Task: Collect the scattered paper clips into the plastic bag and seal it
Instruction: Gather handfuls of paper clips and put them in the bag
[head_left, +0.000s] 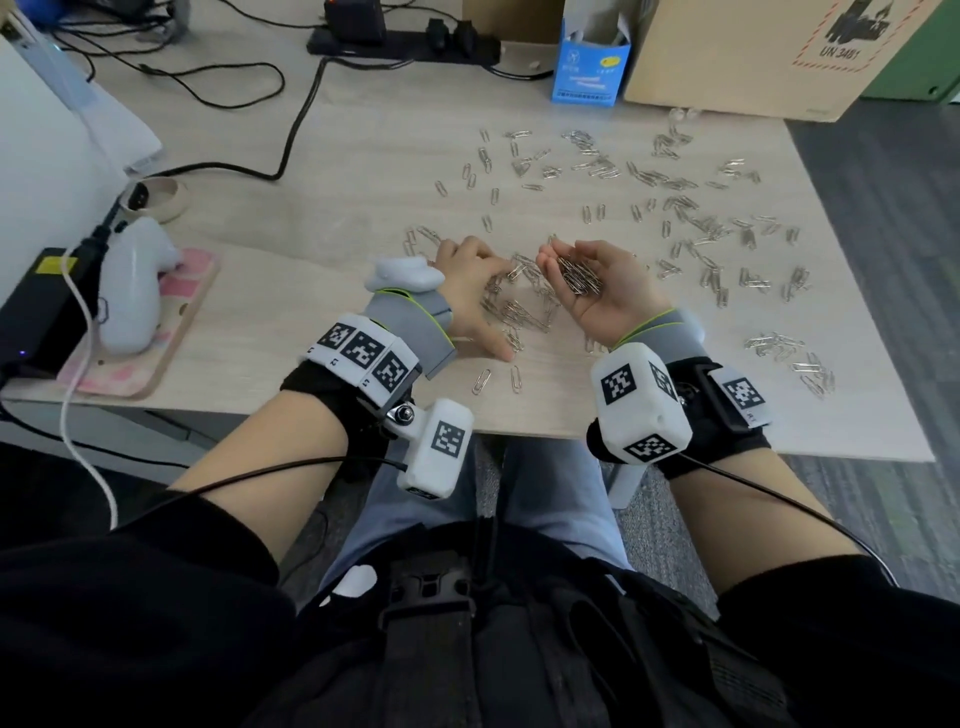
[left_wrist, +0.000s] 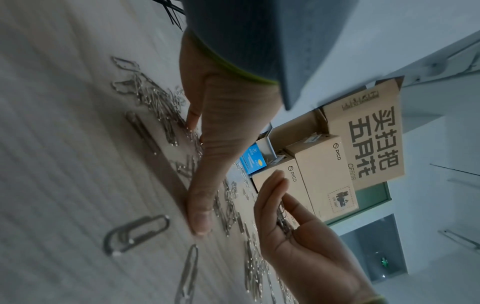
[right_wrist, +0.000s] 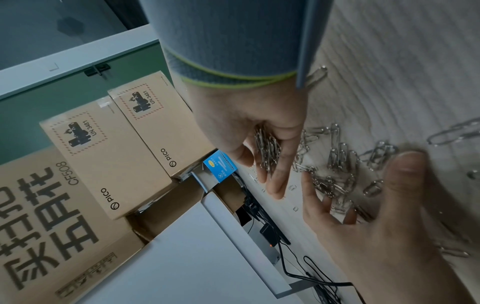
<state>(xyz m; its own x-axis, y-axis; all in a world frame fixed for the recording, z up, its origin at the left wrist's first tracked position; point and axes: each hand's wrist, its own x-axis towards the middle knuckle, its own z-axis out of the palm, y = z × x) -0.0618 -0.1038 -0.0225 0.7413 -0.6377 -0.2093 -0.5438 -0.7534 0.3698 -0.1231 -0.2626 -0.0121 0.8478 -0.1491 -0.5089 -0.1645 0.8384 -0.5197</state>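
Silver paper clips (head_left: 691, 223) lie scattered over the right half of the wooden table (head_left: 322, 218). A denser pile of clips (head_left: 524, 312) sits between my hands. My left hand (head_left: 467, 280) lies palm down on the table, with spread fingers on the pile (right_wrist: 335, 164) and its thumb (left_wrist: 200, 218) flat on the wood. My right hand (head_left: 602, 291) is palm up and cupped, holding a bunch of clips (head_left: 576, 280) with the thumb over them (right_wrist: 267, 148). A small clear item (head_left: 681, 115) lies by the cardboard box; I cannot tell if it is the bag.
A blue carton (head_left: 587, 73) and a large cardboard box (head_left: 753, 52) stand at the table's far edge. A white controller (head_left: 132, 291) on a pink mat, a black power adapter (head_left: 36, 312) and cables (head_left: 291, 130) occupy the left side. A few clips (head_left: 810, 369) lie near the right edge.
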